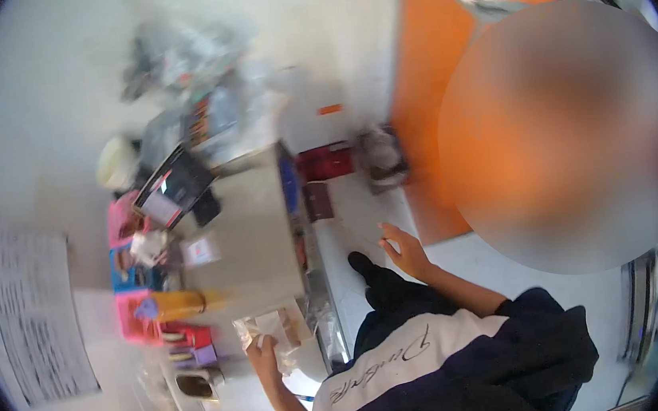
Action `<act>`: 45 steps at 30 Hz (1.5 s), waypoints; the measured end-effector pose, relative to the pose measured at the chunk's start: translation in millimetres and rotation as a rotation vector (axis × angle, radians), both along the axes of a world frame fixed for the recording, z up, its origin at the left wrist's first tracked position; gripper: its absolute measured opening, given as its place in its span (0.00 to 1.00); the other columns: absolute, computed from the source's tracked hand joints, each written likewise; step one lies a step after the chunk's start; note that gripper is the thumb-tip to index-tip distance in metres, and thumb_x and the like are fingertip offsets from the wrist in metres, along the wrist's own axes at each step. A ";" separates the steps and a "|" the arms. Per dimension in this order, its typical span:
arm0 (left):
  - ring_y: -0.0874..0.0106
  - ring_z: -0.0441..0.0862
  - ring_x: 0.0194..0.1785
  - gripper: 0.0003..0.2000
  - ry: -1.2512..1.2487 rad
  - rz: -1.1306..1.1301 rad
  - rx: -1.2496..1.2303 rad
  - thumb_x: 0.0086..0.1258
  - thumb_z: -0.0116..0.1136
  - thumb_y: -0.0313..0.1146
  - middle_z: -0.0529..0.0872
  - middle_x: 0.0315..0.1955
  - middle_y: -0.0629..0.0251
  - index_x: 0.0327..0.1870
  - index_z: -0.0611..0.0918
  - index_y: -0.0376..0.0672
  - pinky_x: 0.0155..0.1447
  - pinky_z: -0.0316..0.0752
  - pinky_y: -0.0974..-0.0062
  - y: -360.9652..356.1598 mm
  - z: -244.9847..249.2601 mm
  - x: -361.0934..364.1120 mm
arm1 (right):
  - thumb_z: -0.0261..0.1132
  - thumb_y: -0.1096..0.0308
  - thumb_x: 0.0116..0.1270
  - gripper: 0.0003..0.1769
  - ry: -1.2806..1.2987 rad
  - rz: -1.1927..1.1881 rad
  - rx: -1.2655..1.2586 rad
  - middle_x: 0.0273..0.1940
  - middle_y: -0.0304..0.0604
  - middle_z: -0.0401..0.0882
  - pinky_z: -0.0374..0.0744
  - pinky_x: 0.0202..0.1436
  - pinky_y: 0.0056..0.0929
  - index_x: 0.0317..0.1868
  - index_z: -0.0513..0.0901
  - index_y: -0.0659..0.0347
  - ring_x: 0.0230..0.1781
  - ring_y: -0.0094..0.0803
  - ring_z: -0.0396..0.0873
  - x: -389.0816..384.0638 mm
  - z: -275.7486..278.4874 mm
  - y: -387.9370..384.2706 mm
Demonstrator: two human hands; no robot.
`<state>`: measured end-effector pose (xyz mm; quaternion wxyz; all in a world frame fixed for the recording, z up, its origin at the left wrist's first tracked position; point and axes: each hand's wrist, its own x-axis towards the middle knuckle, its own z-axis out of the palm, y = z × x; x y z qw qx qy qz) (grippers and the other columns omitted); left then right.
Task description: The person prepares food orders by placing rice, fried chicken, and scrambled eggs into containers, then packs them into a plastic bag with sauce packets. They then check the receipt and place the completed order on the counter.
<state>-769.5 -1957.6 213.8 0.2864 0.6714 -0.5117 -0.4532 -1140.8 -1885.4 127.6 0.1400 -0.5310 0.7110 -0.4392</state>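
Observation:
My left hand (264, 355) is at the near end of the counter, its fingers closed on the edge of a clear plastic packet (283, 328) with something flat and brown inside. Blur hides the finer details of the packet. Out over the floor, away from the counter, my right hand (406, 253) has its fingers partly apart, and no held object can be made out. A yellow bottle with a purple cap (175, 306) lies beyond the packet, near pink and blue baskets (134, 316).
The counter (256, 237) also carries a dark device (176, 188), a small white card (201, 251) and plastic bags (212, 121). A handwritten sheet (39, 308) hangs on the wall. An orange panel (432, 114) stands opposite, beside a blurred-out round area.

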 end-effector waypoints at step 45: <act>0.58 0.76 0.41 0.16 -0.206 -1.252 -0.525 0.57 0.63 0.36 0.78 0.35 0.53 0.39 0.76 0.33 0.44 0.71 0.67 63.2 90.4 -700.2 | 0.67 0.81 0.57 0.56 -0.262 -0.726 -1.052 0.56 0.49 0.65 0.77 0.43 0.24 0.72 0.34 0.51 0.40 0.28 0.74 -750.6 237.6 148.5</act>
